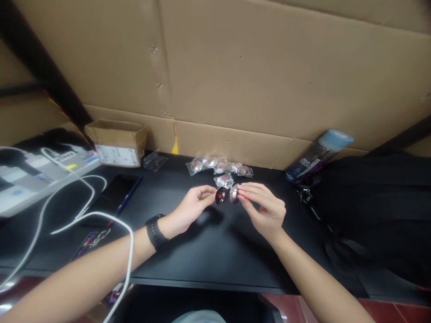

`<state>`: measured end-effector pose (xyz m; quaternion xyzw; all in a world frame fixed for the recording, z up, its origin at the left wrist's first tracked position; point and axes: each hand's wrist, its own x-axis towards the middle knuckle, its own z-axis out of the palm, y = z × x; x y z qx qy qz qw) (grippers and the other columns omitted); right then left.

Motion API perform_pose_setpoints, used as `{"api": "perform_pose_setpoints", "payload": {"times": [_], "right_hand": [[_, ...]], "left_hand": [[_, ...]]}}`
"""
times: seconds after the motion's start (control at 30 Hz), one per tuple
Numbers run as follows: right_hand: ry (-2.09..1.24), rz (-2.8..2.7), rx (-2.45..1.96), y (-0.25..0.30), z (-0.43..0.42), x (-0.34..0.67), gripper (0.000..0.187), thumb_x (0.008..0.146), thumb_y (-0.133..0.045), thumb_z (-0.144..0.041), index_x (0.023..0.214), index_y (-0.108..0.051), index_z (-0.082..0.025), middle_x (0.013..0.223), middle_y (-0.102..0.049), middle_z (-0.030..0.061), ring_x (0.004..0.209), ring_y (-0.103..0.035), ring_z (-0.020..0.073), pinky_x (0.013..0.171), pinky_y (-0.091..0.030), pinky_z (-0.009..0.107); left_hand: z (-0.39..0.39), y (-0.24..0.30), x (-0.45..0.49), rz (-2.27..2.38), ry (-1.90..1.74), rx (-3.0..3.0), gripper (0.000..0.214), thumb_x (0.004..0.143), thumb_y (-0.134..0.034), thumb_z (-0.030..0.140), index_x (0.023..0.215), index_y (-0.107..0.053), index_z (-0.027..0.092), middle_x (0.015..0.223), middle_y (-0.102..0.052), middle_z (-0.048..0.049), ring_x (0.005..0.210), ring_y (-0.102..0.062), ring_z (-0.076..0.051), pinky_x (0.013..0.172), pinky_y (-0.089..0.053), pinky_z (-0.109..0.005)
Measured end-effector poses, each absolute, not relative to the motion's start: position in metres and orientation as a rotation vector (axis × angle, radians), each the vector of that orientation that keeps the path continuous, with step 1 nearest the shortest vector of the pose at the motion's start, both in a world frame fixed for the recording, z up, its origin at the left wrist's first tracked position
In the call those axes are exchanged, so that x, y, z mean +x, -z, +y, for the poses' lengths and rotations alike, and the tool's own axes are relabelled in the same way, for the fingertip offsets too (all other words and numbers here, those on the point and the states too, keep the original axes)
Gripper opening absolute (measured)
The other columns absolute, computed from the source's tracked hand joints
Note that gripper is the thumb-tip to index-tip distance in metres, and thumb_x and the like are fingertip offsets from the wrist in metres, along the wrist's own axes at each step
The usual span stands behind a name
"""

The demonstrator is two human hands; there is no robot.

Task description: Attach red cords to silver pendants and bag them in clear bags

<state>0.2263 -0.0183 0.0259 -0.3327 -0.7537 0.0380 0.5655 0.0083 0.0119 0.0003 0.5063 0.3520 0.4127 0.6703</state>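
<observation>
Between finger and thumb, my left hand [197,204] pinches a small dark round metal cup [220,196] with a red piece at its centre. Facing it, a shiny silver dome-shaped metal piece [234,193] with red on its outer side is gripped in the fingers of my right hand [264,206]. A narrow gap shows between the two pieces, held above the black desk [215,255]. Just behind them lies a clear plastic packet [224,181] with a similar silver and red piece. Several more such packets [220,165] sit in a row further back.
An open cardboard box [117,143] and a crumpled clear bag [155,160] stand at the back left. White cables, a power strip [50,170] and a dark phone [114,195] occupy the left. A blue-capped bottle [318,154] leans beside a black bag [377,211] on the right.
</observation>
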Motion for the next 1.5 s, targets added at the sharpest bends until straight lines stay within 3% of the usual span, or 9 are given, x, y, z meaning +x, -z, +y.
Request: {"api": "perform_pose_setpoints", "payload": {"times": [0.63, 0.93, 1.13, 1.3, 1.5], "right_hand": [[-0.087, -2.015, -0.767, -0.008, -0.012, 0.218, 0.052, 0.090, -0.076, -0.012, 0.136, -0.069, -0.036, 0.125, -0.078, 0.0032, 0.114, -0.071, 0.0268, 0.094, -0.062, 0.050], [-0.133, -1.978, -0.720, -0.005, -0.012, 0.217, 0.051, 0.082, -0.087, -0.021, 0.130, -0.072, -0.029, 0.130, -0.075, 0.0125, 0.118, -0.073, 0.0298, 0.095, -0.061, 0.047], [-0.230, -1.939, -0.819, 0.000, -0.014, 0.218, 0.038, 0.081, -0.087, -0.024, 0.117, -0.075, -0.025, 0.129, -0.075, 0.0139, 0.111, -0.076, 0.0285, 0.093, -0.061, 0.042], [-0.292, -2.003, -0.872, -0.003, -0.014, 0.218, 0.045, 0.086, -0.082, -0.023, 0.129, -0.070, -0.026, 0.129, -0.074, 0.0104, 0.121, -0.071, 0.0263, 0.105, -0.058, 0.042], [-0.324, -2.042, -0.897, -0.004, -0.014, 0.220, 0.047, 0.093, -0.072, -0.017, 0.138, -0.066, -0.030, 0.136, -0.065, 0.0099, 0.124, -0.067, 0.0243, 0.105, -0.060, 0.042]], "left_hand": [[0.006, -0.006, 0.008, 0.813, -1.024, 1.193, 0.025, 0.088, -0.077, 0.036, 0.099, -0.072, 0.014, 0.093, -0.077, -0.0068, 0.086, -0.071, -0.018, 0.085, -0.053, -0.030], [0.007, -0.001, 0.006, 0.831, -1.016, 1.285, 0.026, 0.090, -0.075, 0.038, 0.100, -0.073, 0.015, 0.103, -0.079, -0.0097, 0.092, -0.073, -0.020, 0.088, -0.055, -0.032], [0.009, 0.000, 0.005, 0.873, -0.978, 1.405, 0.025, 0.089, -0.075, 0.038, 0.098, -0.075, 0.014, 0.102, -0.080, -0.0105, 0.092, -0.074, -0.022, 0.089, -0.056, -0.034], [0.014, 0.002, 0.002, 0.872, -0.955, 1.534, 0.022, 0.091, -0.072, 0.036, 0.100, -0.076, 0.015, 0.103, -0.080, -0.0094, 0.095, -0.074, -0.022, 0.092, -0.056, -0.034], [0.024, -0.003, -0.010, 0.934, -0.911, 1.928, 0.022, 0.096, -0.063, 0.035, 0.112, -0.074, 0.023, 0.114, -0.077, -0.0057, 0.105, -0.071, -0.023, 0.098, -0.053, -0.035]]}}
